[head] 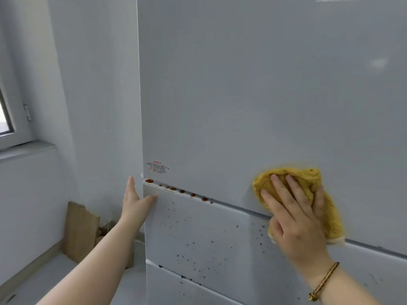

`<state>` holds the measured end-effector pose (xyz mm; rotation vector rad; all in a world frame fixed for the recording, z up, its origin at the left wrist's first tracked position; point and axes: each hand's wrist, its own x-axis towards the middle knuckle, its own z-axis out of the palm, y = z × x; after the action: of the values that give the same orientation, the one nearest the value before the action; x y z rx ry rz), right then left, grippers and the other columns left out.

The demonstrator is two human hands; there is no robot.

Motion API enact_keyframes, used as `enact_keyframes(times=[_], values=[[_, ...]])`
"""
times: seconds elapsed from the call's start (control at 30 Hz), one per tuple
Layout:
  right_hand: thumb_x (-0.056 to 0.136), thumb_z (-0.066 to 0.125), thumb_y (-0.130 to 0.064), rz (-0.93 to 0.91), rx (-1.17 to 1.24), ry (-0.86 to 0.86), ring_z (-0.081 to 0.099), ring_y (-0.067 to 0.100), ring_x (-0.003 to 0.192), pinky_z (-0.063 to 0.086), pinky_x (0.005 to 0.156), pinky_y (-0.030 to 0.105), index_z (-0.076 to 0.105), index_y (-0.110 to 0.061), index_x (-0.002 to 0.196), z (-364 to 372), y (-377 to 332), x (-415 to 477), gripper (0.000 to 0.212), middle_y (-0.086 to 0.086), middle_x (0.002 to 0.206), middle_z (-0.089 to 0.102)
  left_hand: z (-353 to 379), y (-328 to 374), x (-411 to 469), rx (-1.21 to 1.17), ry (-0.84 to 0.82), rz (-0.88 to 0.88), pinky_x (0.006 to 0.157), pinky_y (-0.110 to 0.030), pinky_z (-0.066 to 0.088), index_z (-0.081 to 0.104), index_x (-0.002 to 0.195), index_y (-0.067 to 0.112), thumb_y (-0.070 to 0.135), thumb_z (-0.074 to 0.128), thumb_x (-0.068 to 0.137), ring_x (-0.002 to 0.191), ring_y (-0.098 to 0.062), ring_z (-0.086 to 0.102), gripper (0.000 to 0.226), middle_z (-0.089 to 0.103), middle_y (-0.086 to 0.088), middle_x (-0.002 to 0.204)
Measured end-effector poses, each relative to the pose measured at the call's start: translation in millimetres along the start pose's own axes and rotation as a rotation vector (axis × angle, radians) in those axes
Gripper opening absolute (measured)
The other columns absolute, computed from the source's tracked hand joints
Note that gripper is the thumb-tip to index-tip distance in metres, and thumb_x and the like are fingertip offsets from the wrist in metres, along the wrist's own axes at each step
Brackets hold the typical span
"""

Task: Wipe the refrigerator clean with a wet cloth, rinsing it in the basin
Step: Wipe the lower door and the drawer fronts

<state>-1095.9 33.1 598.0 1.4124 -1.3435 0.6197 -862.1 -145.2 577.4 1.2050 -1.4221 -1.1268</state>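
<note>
**Asker:** What is closest to you?

**Me:** My right wrist, with a thin gold bracelet (323, 280) round it. Just past it, my right hand (294, 219) lies flat with its fingers straight and a little spread. It presses the yellow cloth (308, 178) against the refrigerator (242, 95). It pushes on the cloth rather than clutching it.

**Asker:** Where exactly is the cloth?

**Me:** It sits bunched under my palm, over the seam between the tall upper door and the drawer front (198, 227) below it, towards the right side.

**Asker:** And your other hand?

**Me:** My left hand (136, 201) is open and holds nothing. Its thumb rests on the drawer front's top left corner, and its fingers point up beside the fridge's left edge.

**Asker:** How does the surface look?

**Me:** A row of reddish-brown drops (182, 191) runs along the ledge on top of that drawer, from its left corner towards the cloth. Small dark specks (189, 243) are scattered over the drawer front, with a few on the 2nd drawer (176, 287) beneath. A small sticker (157, 167) with red print sits at the upper door's lower left corner. I cannot read it.

**Asker:** And behind?

**Me:** Pieces of cardboard (79, 232) lean on the white wall (94, 84) beside the fridge. A window (6, 119) is at the far left.
</note>
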Motion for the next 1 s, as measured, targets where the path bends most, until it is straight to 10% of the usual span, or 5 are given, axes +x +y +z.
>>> enact_keyframes(times=[0.2,0.57,0.7,0.83,1.0], values=[[0.081,0.036,-0.005,0.214,0.069,-0.03,0.007,0.004,0.142,0.003,0.115,0.045,0.047,-0.014,0.119,9.6,-45.4,19.2,0.041,0.0,0.141,0.041,-27.7,-2.9,32.5,-0.022,-0.433,-0.003,0.085,-0.032,0.043,0.051,0.106,0.016,0.003,0.059,0.083,0.085,-0.012,0.055,0.027,0.061,-0.002,0.1],[0.08,0.036,-0.004,0.159,0.421,-0.088,0.03,0.02,0.133,0.026,0.106,0.047,0.044,-0.012,0.123,40.9,-168.4,77.0,0.045,0.01,0.136,0.046,-65.7,-23.1,10.2,-0.038,-0.323,0.142,0.07,-0.017,0.053,0.061,0.078,0.026,0.004,0.078,0.065,0.072,-0.001,0.064,0.031,0.069,0.018,0.066],[0.073,0.031,-0.013,0.042,0.476,-0.465,0.06,0.026,0.11,0.051,0.082,0.056,0.065,-0.009,0.109,43.7,-210.3,99.4,0.05,0.012,0.121,0.062,-76.2,-26.9,-18.5,0.013,-0.26,0.183,0.064,-0.012,0.046,0.061,0.073,0.019,0.0,0.071,0.07,0.067,-0.006,0.059,0.022,0.066,0.011,0.066],[0.096,0.029,-0.02,-0.04,0.476,-0.949,0.025,0.019,0.138,0.01,0.114,0.042,0.016,-0.013,0.146,32.6,-225.1,112.3,0.052,0.005,0.156,0.007,-85.1,-29.1,-34.0,0.023,-0.248,0.187,0.053,-0.008,0.041,0.058,0.075,0.007,-0.001,0.062,0.074,0.058,-0.004,0.057,0.009,0.063,0.006,0.062],[0.097,0.035,-0.027,-0.081,0.426,-0.994,0.006,0.014,0.143,-0.003,0.114,0.044,0.022,-0.025,0.145,3.5,-206.9,105.2,0.05,-0.007,0.155,0.015,-96.1,-26.5,-59.6,-0.037,-0.308,0.157,0.077,-0.006,0.044,0.06,0.105,0.014,-0.002,0.058,0.083,0.084,0.005,0.06,0.028,0.068,0.013,0.085]])
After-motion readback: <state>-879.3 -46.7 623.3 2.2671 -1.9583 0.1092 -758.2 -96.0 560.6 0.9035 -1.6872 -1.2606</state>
